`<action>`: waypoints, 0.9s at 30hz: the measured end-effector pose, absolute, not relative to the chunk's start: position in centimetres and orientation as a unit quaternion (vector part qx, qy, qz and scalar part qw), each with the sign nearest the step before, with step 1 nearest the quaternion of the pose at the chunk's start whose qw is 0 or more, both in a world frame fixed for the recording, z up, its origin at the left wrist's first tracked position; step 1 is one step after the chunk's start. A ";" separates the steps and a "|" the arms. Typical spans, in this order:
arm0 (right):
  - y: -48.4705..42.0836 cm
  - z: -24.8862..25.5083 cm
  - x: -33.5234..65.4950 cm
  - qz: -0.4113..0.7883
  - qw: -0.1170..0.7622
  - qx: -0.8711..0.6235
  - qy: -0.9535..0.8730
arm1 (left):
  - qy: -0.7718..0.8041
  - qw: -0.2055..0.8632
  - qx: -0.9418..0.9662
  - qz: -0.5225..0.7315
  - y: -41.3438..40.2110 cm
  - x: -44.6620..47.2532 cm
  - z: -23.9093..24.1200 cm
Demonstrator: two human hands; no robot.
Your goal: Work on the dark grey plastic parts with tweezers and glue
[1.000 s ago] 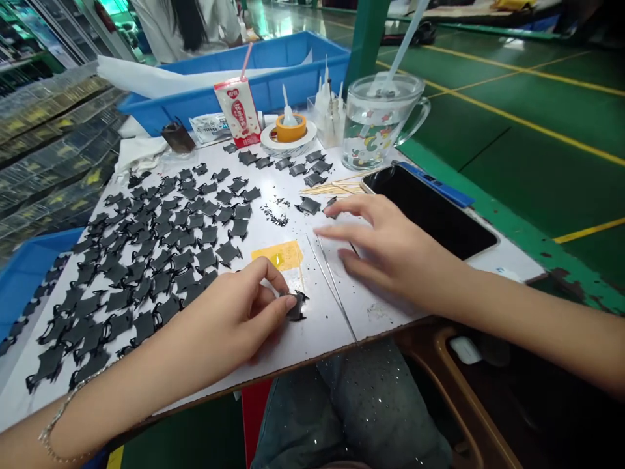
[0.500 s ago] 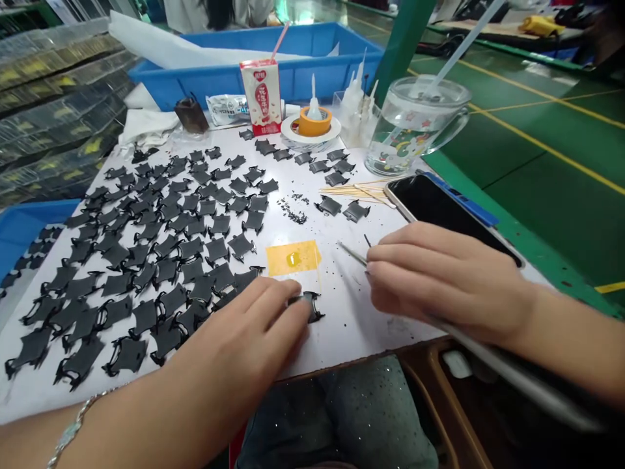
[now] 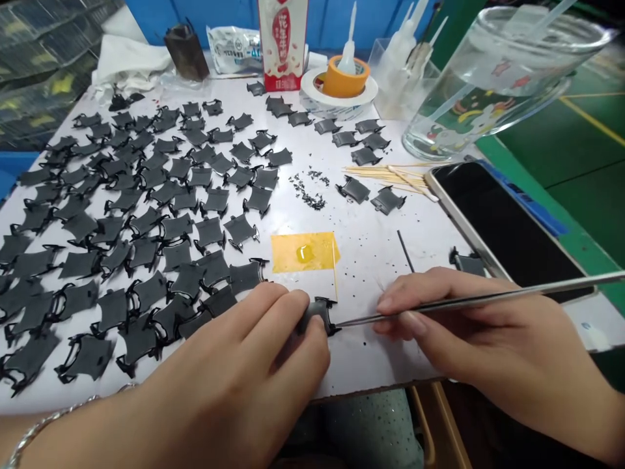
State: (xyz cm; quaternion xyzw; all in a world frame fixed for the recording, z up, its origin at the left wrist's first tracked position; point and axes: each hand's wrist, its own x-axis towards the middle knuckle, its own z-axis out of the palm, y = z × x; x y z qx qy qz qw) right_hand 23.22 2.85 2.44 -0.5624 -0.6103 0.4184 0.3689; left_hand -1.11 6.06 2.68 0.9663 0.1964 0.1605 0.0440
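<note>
My left hand (image 3: 244, 371) rests on the white table near its front edge, fingers closed on a small black plastic part (image 3: 319, 311) pinned to the surface. My right hand (image 3: 483, 332) grips long metal tweezers (image 3: 469, 301) whose tip touches the right edge of that part. Just behind lies a yellow square of tape (image 3: 303, 252) with a drop of clear glue on it. Rows of several matching black parts (image 3: 146, 208) cover the left half of the table.
A phone (image 3: 502, 221) lies at the right, with a bundle of toothpicks (image 3: 390, 176) behind it. At the back stand a glass mug (image 3: 488, 85), an orange tape roll (image 3: 344, 81), a milk carton (image 3: 283, 39) and glue applicators. A thin black rod (image 3: 405, 251) lies loose.
My right hand has picked up the tweezers from the table and brought their tip to the black part. The head has moved closer and lower; my left hand stays on the part.
</note>
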 end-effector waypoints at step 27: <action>3.0 1.9 22.9 0.372 0.371 -0.597 -0.606 | 0.218 0.037 0.964 0.149 5.3 -1.7 1.4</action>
